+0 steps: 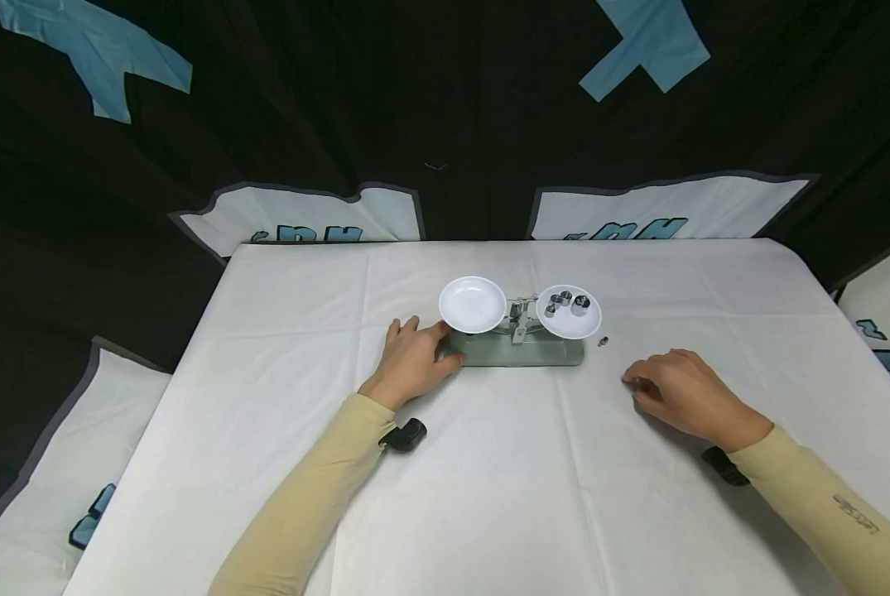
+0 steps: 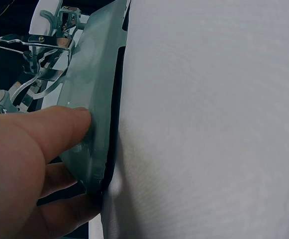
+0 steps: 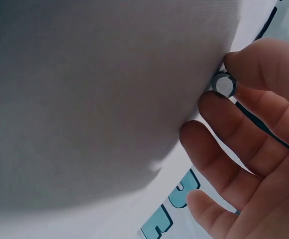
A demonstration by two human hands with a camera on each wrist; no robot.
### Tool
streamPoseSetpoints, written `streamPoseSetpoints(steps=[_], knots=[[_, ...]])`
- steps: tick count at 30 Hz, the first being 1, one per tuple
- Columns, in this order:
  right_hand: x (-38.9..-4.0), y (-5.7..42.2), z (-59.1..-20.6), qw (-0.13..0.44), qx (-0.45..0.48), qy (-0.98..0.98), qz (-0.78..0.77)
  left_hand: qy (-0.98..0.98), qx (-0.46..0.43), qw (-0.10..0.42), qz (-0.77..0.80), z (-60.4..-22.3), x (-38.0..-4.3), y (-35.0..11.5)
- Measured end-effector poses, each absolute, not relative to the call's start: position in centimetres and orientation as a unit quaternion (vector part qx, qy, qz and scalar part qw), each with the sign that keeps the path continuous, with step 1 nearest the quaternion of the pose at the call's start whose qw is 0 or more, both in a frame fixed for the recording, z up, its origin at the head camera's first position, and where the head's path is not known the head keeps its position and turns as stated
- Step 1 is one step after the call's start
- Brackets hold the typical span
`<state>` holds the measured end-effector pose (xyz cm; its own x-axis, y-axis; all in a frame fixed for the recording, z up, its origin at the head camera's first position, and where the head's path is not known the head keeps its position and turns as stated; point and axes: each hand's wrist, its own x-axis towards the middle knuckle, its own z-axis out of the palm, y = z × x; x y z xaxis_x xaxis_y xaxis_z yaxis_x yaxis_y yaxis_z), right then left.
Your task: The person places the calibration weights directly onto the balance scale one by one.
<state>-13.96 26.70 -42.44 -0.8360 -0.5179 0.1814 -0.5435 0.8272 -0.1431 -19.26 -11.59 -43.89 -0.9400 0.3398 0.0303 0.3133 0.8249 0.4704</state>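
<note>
A balance scale with a grey-green base [image 1: 522,353] stands on the white-covered table. Its left white pan [image 1: 473,305] holds nothing, while several metal weights [image 1: 580,306] sit on the right pan [image 1: 573,329]. My left hand [image 1: 409,362] grips the base's left end; in the left wrist view the thumb [image 2: 74,124] lies on top and fingers wrap the end. To the right of the scale, my right hand [image 1: 690,399] pinches a small cylindrical metal weight [image 3: 225,85] between thumb and fingers, close to the cloth. One small metal weight [image 1: 603,341] lies beside the right pan.
White cloth [image 1: 482,497] with fold creases covers the table. Behind the far edge hangs a black curtain [image 1: 474,124] with blue tape [image 1: 653,41] and white lettered sheets [image 1: 661,207]. Both wrists carry a black device [image 1: 407,435].
</note>
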Motion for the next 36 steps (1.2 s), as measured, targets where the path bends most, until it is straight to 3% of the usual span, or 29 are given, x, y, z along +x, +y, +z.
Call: streamPoseSetpoints(steps=[36], knots=[[-13.51,26.75,-42.24,0.047,0.248,-0.961,0.114,0.953,0.174,0.026,0.246,-43.81,-19.21,-11.65]])
